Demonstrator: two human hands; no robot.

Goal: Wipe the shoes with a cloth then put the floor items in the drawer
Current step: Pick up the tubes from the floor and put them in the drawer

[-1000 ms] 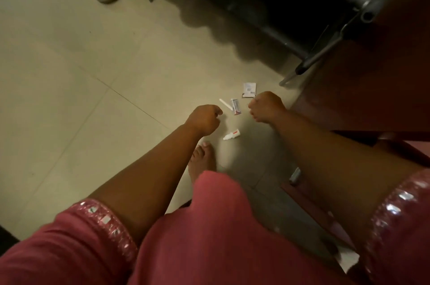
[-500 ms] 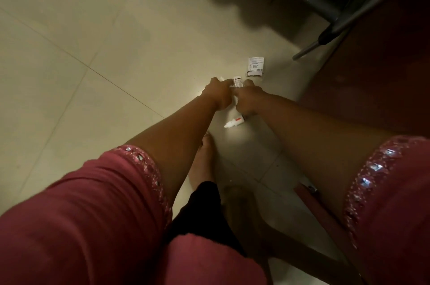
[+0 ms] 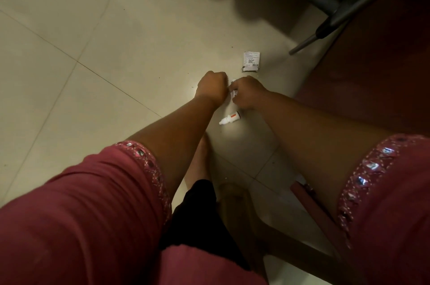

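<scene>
You are in the second half of the task, gathering the floor items. A small white tube with red print shows between your two hands, low over the tiled floor. Your right hand has its grip curled round that tube. Your left hand is fisted just beside it; whether it holds anything, I cannot tell, since its fingers face away.

Count what lies loose: one white dropper bottle with an orange band, on its side just nearer you than your hands, and one printed paper packet, flat on the floor just beyond them. With the tube that makes three small items in view.

The next move, as I judge it, calls for picking up the bottle and the packet without dropping the tube, then carrying all to the drawer, which is not in view.
</scene>
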